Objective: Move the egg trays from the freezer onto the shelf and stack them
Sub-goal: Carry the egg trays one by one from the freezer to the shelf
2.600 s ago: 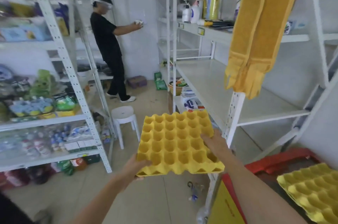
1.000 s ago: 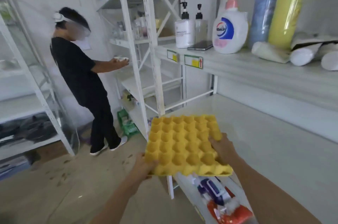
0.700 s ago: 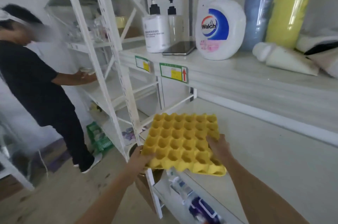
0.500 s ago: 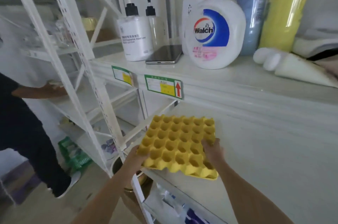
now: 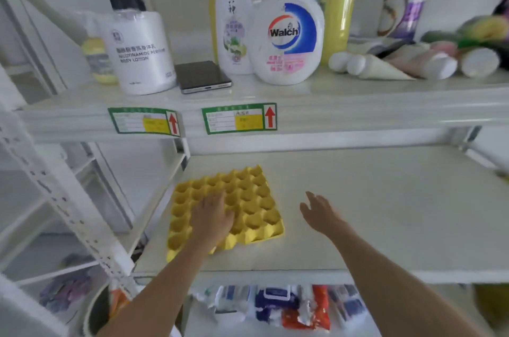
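Note:
A yellow egg tray [image 5: 248, 204] lies flat on the white middle shelf [image 5: 371, 212], near its left front corner. My left hand [image 5: 212, 218] rests palm down on the tray's near left part, fingers spread. My right hand [image 5: 319, 212] hovers open above the bare shelf just right of the tray, apart from it. No freezer or other tray is in view.
The shelf above carries a lotion pump bottle [image 5: 137, 53], a phone [image 5: 202, 76], a Walch bottle [image 5: 289, 39], rolls and tubes. A perforated white upright [image 5: 63, 199] stands at left. Packets [image 5: 275, 306] lie on the shelf below.
The tray, held in both hands above the shelf edge before, now lies on the shelf. My right hand has let go and moved right; my left hand now lies on top.

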